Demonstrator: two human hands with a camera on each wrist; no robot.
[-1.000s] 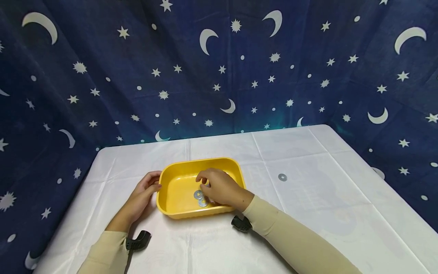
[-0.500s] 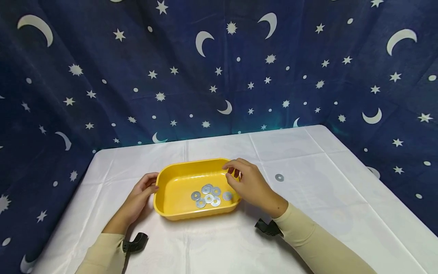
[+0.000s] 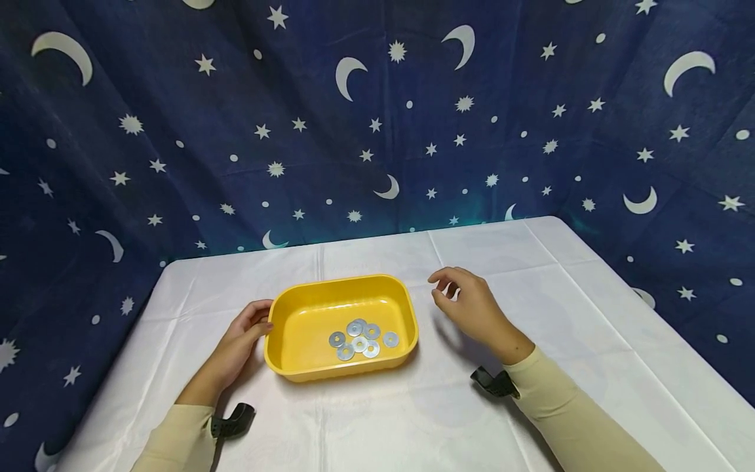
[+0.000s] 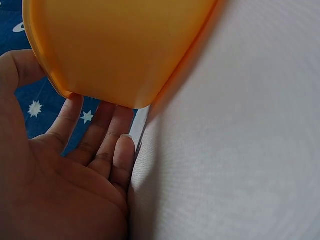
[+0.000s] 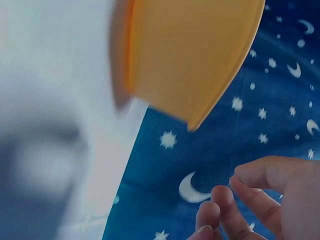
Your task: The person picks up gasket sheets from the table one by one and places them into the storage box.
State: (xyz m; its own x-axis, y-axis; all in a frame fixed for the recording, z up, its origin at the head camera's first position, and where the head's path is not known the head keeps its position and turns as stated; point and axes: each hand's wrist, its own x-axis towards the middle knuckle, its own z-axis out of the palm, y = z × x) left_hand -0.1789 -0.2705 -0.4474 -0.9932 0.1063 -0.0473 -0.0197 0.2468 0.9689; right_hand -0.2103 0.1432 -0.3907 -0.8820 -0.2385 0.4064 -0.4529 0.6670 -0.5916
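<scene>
My left hand (image 3: 238, 337) holds the left end of a yellow plastic tray (image 3: 341, 372), thumb at the rim and fingertips against the outer end wall, as the left wrist view also shows. Several flat metal washers (image 3: 360, 343) lie inside, bunched towards the near right part, some overlapping; one washer (image 3: 390, 339) sits apart on the right. My right hand (image 3: 474, 311) hovers over the cloth to the right of the tray, fingers loosely bent, with a gap between thumb and forefinger. Nothing shows between its fingers in the right wrist view. The lone washer on the cloth is out of sight.
A white cloth (image 3: 366, 426) with fold creases covers the table. Behind it and along both sides hangs a dark blue curtain (image 3: 318, 85) with moons and stars. A black wrist mount (image 3: 494, 382) sits on the right wrist, another mount (image 3: 233, 421) on the left.
My right hand has come up out of the tray and moved right, over where the lone washer lay, uncovering the washers in the tray. The left hand has stayed on the tray's end.
</scene>
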